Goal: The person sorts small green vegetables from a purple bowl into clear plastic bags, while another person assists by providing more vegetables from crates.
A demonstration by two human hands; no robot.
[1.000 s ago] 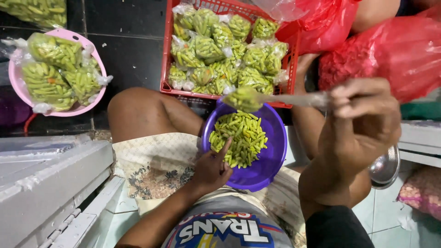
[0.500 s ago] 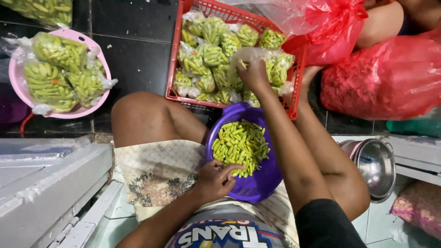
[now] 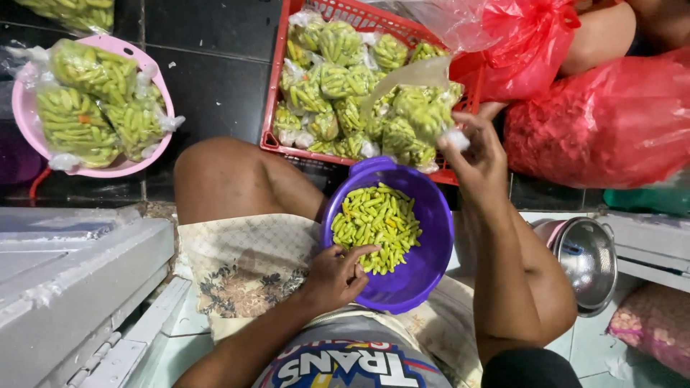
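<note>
The left hand (image 3: 336, 274) rests on the rim of the purple bowl (image 3: 424, 269), fingers curled over it and touching the green chilies (image 3: 375, 224) inside. The bowl sits on the person's lap. The right hand (image 3: 476, 154) reaches toward one o'clock, pinching the knot of a clear bag of chilies (image 3: 417, 115) over the red basket (image 3: 277, 93). At ten o'clock sits a pink bowl (image 3: 162, 86) of bags.
</note>
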